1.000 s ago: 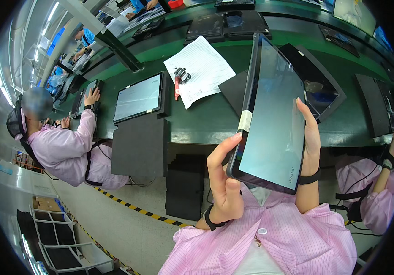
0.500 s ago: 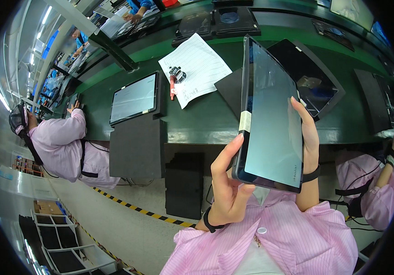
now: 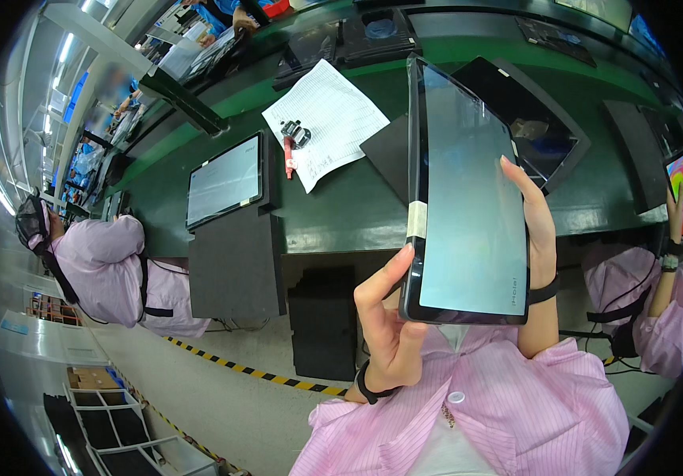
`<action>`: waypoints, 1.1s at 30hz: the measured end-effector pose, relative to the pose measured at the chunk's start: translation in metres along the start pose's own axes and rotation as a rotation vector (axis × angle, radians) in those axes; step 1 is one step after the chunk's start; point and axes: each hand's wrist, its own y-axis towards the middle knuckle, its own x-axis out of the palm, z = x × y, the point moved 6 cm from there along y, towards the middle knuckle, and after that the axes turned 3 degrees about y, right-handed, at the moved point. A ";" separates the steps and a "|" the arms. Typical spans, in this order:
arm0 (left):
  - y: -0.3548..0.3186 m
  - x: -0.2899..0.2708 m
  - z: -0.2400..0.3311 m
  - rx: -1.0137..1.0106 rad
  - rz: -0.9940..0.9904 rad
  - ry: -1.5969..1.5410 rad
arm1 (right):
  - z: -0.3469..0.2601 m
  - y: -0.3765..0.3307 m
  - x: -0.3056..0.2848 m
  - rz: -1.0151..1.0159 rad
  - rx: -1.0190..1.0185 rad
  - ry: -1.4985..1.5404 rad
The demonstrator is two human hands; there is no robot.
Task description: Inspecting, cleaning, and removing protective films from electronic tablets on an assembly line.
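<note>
A black-framed tablet (image 3: 472, 206) with a lit pale screen is held up in front of me, tilted, by both hands. My left hand (image 3: 389, 321) grips its lower left corner, with fingers closed around the edge below a cream tape tab. On the opposite long edge, my right hand (image 3: 538, 218) holds on, a fingertip resting at the screen's border; its other fingers are hidden behind the tablet. Black bands circle both wrists. Behind it on the green bench lies a dark tablet (image 3: 520, 119) on a black foam pad.
Left on the green bench (image 3: 341, 226), another lit tablet (image 3: 226, 181) rests on black foam blocks (image 3: 234, 266) that overhang the edge. A printed sheet (image 3: 333, 119) bears a red marker (image 3: 288, 157) and small black metal parts (image 3: 297, 133). People in pink sit on both sides.
The tablet has turned to face me more squarely, and both hands have moved with it. At right, a person's hand now shows a device with a colourful screen.
</note>
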 end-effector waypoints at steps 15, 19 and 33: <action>-0.015 -0.007 -0.030 -0.689 -0.182 -0.564 | -0.027 -0.001 -0.007 0.001 -0.231 -0.280; -0.017 -0.001 -0.023 -0.769 -0.081 -0.725 | -0.027 -0.007 -0.001 0.007 -0.209 -0.243; -0.016 -0.023 -0.031 -0.712 -0.300 -0.423 | -0.042 -0.040 0.014 -0.091 -0.308 -0.408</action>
